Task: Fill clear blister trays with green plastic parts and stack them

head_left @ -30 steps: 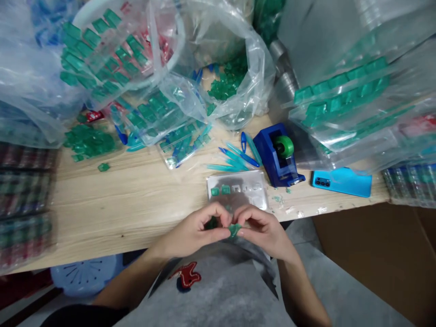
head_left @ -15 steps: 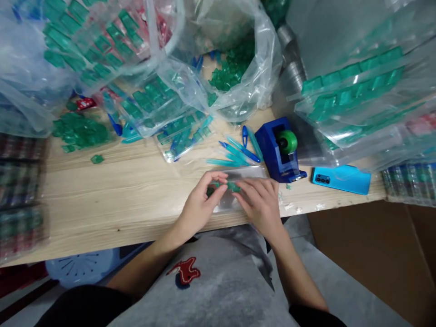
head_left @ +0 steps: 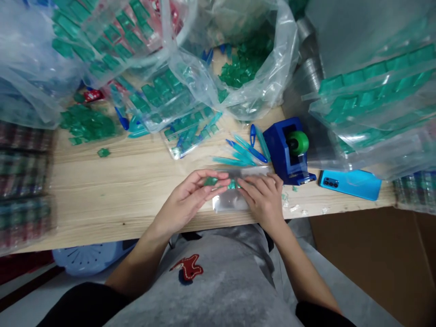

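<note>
Left hand [head_left: 177, 206] narrow, cradling green plastic piece [head_left: 210, 181]; right hand [head_left: 267, 202] bent over clear blister tray [head_left: 225, 202], grip unclear. Tape dispenser [head_left: 271, 141] at tray's two o'clock. Piece likely light, stiff, slippery; best pinched by edges.

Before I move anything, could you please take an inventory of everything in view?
Tray: one, clear, under hands.
Tray pieces: some, green, between hands.
Held piece: one or more, green, left hand.
Pointed sticks: several, blue and turquoise, behind tray.
Tape dispenser: one, blue with green roll, right of tray.
Phone: one, blue, right of dispenser.
Heap: one, green, table's left.
Stray piece: one, green, below heap.
Plastic bags: several, clear, table's back.
Filled trays: several, multicoloured, side edges.
Cardboard: one, brown, below right.
Plastic item: one, pale blue, below left.
Table: one, pale wood, centre.
Shirt: one, grey, bottom.
Left hand: one, bare, tray's left.
Right hand: one, bare, tray's right.
</note>
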Demonstrator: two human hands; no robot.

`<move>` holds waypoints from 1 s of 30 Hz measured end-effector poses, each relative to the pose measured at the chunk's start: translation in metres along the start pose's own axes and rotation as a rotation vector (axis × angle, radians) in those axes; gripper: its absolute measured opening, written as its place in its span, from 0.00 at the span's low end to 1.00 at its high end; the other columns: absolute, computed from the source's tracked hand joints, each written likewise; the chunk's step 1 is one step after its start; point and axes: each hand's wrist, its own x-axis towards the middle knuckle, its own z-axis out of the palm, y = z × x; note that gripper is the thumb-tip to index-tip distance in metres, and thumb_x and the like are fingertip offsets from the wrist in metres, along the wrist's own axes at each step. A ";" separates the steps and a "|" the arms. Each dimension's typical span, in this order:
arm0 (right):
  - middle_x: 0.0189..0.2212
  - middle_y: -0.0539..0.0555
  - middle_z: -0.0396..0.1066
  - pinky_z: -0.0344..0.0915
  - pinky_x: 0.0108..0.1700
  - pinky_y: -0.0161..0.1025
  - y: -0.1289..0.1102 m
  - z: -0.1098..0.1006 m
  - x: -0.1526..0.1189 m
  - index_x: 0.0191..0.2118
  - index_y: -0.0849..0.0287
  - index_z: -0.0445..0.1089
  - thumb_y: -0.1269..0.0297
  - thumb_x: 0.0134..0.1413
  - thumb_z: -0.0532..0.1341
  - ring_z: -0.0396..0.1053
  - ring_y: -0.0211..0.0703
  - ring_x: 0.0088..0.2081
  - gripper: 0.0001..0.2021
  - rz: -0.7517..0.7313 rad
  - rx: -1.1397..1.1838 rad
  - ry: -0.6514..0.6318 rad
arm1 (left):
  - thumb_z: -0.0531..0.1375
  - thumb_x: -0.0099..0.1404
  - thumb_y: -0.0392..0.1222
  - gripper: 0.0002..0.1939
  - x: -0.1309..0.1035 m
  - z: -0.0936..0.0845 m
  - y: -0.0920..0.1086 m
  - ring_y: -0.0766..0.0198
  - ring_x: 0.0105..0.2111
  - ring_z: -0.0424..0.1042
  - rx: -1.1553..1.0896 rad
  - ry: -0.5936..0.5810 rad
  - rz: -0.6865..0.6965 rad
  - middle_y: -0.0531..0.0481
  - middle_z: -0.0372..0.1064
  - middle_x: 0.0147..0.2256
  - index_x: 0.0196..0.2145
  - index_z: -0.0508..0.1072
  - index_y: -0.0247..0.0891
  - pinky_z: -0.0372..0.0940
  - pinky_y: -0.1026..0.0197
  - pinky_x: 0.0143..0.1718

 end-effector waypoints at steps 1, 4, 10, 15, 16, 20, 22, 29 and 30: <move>0.38 0.51 0.77 0.54 0.53 0.51 0.001 0.002 -0.001 0.49 0.48 0.72 0.67 0.61 0.61 0.68 0.46 0.41 0.12 0.027 0.011 0.012 | 0.61 0.65 0.37 0.09 -0.001 0.002 0.001 0.62 0.48 0.75 0.012 -0.027 0.014 0.48 0.74 0.48 0.44 0.73 0.41 0.68 0.55 0.54; 0.41 0.52 0.76 0.53 0.57 0.57 -0.001 0.000 -0.002 0.51 0.47 0.71 0.64 0.58 0.64 0.68 0.49 0.44 0.15 0.113 0.074 0.011 | 0.60 0.67 0.40 0.09 -0.004 0.006 0.003 0.61 0.44 0.76 0.124 -0.083 0.074 0.45 0.75 0.46 0.45 0.71 0.41 0.71 0.54 0.47; 0.42 0.53 0.75 0.70 0.46 0.47 -0.039 -0.029 0.008 0.50 0.48 0.72 0.62 0.60 0.61 0.72 0.45 0.43 0.12 0.385 0.721 -0.037 | 0.62 0.62 0.34 0.09 -0.011 0.013 0.003 0.62 0.43 0.71 0.578 -0.056 0.345 0.49 0.71 0.40 0.40 0.75 0.43 0.69 0.61 0.45; 0.39 0.49 0.75 0.71 0.46 0.42 -0.056 -0.033 0.009 0.44 0.49 0.73 0.67 0.57 0.63 0.73 0.40 0.42 0.09 0.443 0.932 0.051 | 0.61 0.64 0.34 0.16 -0.016 0.018 -0.002 0.62 0.48 0.68 0.685 -0.096 0.361 0.49 0.68 0.44 0.48 0.72 0.48 0.65 0.59 0.50; 0.40 0.49 0.74 0.70 0.47 0.43 -0.056 -0.033 0.008 0.45 0.49 0.72 0.69 0.57 0.63 0.72 0.41 0.44 0.11 0.415 0.895 0.082 | 0.62 0.63 0.35 0.17 -0.016 0.017 -0.002 0.62 0.48 0.68 0.688 -0.085 0.371 0.49 0.67 0.45 0.49 0.71 0.49 0.65 0.59 0.51; 0.43 0.50 0.74 0.70 0.48 0.46 -0.057 -0.033 0.004 0.51 0.47 0.68 0.74 0.58 0.61 0.71 0.43 0.46 0.18 0.279 0.771 0.150 | 0.62 0.64 0.35 0.13 -0.017 0.018 -0.003 0.61 0.47 0.69 0.818 -0.046 0.446 0.50 0.69 0.43 0.46 0.73 0.48 0.66 0.58 0.49; 0.42 0.51 0.74 0.71 0.46 0.46 -0.056 -0.034 0.004 0.53 0.47 0.67 0.74 0.58 0.62 0.72 0.43 0.44 0.20 0.270 0.755 0.162 | 0.61 0.64 0.34 0.12 -0.017 0.020 -0.002 0.62 0.45 0.70 0.858 -0.058 0.470 0.50 0.71 0.42 0.44 0.73 0.46 0.66 0.59 0.47; 0.39 0.51 0.74 0.72 0.42 0.40 -0.043 -0.043 0.000 0.47 0.51 0.70 0.71 0.59 0.61 0.73 0.40 0.41 0.11 0.223 0.783 -0.032 | 0.60 0.65 0.34 0.05 -0.018 0.022 0.000 0.66 0.43 0.69 0.727 -0.153 0.340 0.52 0.69 0.40 0.37 0.71 0.43 0.64 0.62 0.46; 0.38 0.50 0.74 0.71 0.41 0.39 -0.041 -0.044 -0.003 0.46 0.52 0.70 0.71 0.60 0.60 0.73 0.39 0.40 0.11 0.211 0.814 -0.082 | 0.61 0.64 0.35 0.03 -0.018 0.021 0.000 0.66 0.42 0.69 0.724 -0.165 0.299 0.52 0.67 0.39 0.35 0.71 0.42 0.63 0.62 0.46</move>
